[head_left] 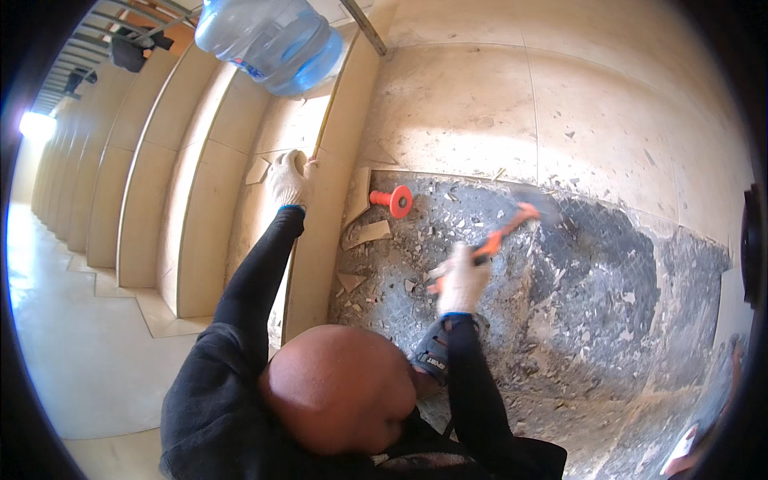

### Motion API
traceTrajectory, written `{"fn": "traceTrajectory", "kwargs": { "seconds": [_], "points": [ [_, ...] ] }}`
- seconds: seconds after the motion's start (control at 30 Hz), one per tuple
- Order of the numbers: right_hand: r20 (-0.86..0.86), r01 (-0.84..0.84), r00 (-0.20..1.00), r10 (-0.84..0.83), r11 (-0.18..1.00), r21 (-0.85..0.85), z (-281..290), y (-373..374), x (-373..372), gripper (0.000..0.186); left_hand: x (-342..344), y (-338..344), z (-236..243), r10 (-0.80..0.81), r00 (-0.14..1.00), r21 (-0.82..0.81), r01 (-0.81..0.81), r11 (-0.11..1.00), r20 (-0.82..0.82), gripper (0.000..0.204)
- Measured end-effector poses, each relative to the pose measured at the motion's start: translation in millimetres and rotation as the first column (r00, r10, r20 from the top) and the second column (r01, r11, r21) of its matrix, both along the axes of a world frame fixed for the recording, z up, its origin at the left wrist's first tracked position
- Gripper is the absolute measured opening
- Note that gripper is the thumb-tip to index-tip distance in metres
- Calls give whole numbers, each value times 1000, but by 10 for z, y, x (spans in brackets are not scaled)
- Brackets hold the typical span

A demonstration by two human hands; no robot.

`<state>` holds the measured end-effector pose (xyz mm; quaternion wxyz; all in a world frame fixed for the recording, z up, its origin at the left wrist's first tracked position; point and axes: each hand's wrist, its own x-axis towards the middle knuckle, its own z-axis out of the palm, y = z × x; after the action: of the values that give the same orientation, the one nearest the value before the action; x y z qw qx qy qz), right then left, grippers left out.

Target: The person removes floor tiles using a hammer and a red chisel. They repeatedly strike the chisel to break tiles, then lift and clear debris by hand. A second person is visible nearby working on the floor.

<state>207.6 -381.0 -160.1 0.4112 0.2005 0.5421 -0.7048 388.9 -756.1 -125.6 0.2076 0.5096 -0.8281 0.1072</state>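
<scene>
My right hand (pixel 464 282), in a white knitted glove, grips an orange-and-black hammer (pixel 498 240) over the rough grey floor. The hammer's head is smeared by motion. My left hand (pixel 288 178), gloved too, rests on the step beside its edge, thumb and fingers apart, with nothing seen in it. Between the hands, near the foot of the step, lies an orange-red grip with a round guard (pixel 400 202), which looks like a chisel's; no blade shows. Broken tile pieces (pixel 370 233) lie near it, and a small tile shard (pixel 258 170) sits beside my left hand.
Tiled stairs (pixel 192 208) run off to the left. A large blue water bottle (pixel 276 48) stands on the step beyond my left hand. Beige floor tiles (pixel 456 104) border the grey patch (pixel 592 272), strewn with chips. My sandalled foot (pixel 432 352) is close below the right hand.
</scene>
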Motion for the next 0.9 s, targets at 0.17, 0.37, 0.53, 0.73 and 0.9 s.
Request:
{"fn": "traceTrajectory", "kwargs": {
  "seconds": [0.17,0.37,0.53,0.73,0.9],
  "points": [
    [4,-669,741,671,740,-66,-95,41,759,30,-92,56,53,88,994,24,-89,996,69,56],
    [-272,-741,608,746,656,146,-242,383,506,37,-134,123,104,106,989,14,-108,994,105,60],
    [-295,-553,755,586,810,193,-333,463,54,35,-163,139,157,153,983,88,-163,983,105,68],
    [-338,-375,760,555,799,471,-483,467,-199,38,-96,99,123,74,996,80,-78,994,56,70],
    [-344,-319,561,753,580,750,-478,644,-294,45,-80,110,123,39,999,141,-33,989,-35,69]
  ]
}}
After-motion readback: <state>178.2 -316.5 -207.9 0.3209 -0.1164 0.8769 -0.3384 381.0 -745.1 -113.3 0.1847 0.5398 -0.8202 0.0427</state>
